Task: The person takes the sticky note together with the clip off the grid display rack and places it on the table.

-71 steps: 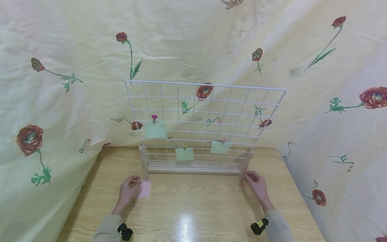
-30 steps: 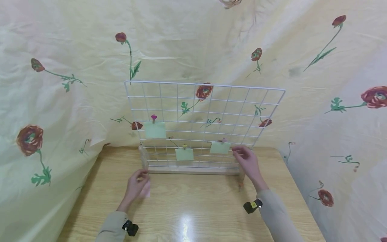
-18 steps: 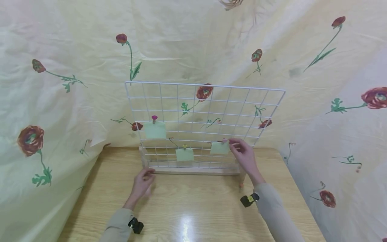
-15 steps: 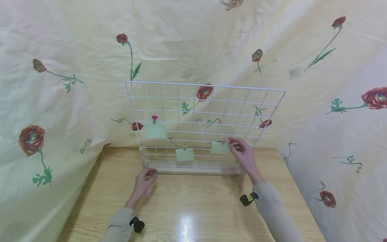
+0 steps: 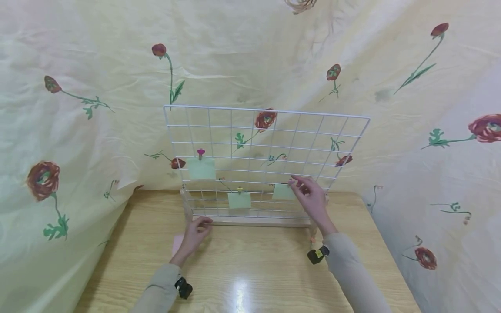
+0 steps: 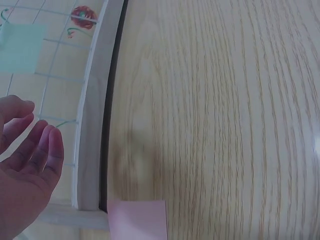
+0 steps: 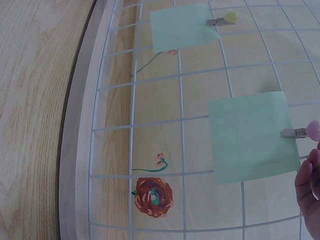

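My right hand (image 5: pixel 311 199) is at the white wire grid (image 5: pixel 299 130), fingertips right at a small clothespin with a pink heart (image 7: pixel 312 131). That clothespin holds a pale green square note (image 7: pixel 252 137) on the grid; in the right wrist view the fingertips sit just below the heart. My left hand (image 5: pixel 194 237) hovers in front of the grid's lower left, fingers loosely bent with nothing between them. Behind the left wrist a pink square note (image 6: pixel 137 220) lies on the table by the stand's foot.
Two more green notes hang on the grid, one by a magenta heart clothespin (image 5: pixel 201 152), one by a yellow clothespin (image 7: pixel 230 19). The grid stands in a pale wooden base (image 5: pixel 254 221) on the wooden table (image 5: pixel 250 261). Orange bits (image 5: pixel 312 240) lie by the right foot.
My right hand has risen from the stand's right foot to the pink heart clothespin. My left hand has moved right and a little forward, away from the pink note, which stays on the table.
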{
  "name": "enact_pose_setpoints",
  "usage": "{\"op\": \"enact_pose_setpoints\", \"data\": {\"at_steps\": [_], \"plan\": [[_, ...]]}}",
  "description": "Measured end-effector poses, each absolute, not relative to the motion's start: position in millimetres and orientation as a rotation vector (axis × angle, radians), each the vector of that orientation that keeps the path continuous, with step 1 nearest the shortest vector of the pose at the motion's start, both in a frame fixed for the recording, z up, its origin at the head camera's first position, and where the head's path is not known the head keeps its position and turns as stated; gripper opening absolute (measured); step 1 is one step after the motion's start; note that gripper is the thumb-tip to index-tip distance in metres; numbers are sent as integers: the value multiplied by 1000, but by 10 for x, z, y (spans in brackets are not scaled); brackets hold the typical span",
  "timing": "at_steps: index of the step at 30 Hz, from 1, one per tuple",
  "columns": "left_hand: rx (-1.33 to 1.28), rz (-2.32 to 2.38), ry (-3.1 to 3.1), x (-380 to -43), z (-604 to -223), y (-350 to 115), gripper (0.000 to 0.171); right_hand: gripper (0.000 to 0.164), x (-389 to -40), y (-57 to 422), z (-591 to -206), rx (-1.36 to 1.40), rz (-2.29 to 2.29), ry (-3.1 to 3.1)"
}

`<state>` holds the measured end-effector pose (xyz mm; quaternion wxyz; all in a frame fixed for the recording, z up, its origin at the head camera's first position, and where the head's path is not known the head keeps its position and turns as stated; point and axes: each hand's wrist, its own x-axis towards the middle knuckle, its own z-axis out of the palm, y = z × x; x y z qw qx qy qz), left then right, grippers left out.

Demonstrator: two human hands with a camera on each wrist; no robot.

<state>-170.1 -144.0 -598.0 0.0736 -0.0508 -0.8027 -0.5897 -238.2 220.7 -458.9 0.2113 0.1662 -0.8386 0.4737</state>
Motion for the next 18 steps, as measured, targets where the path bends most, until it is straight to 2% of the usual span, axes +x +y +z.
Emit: {"op": "enact_pose_setpoints", "data": {"at_steps": [18], "plan": [[-323, -1752, -2454, -1937, -5932, -1005, 24, 20, -2395, 2156, -4595, 445, 1354, -2303]]}}
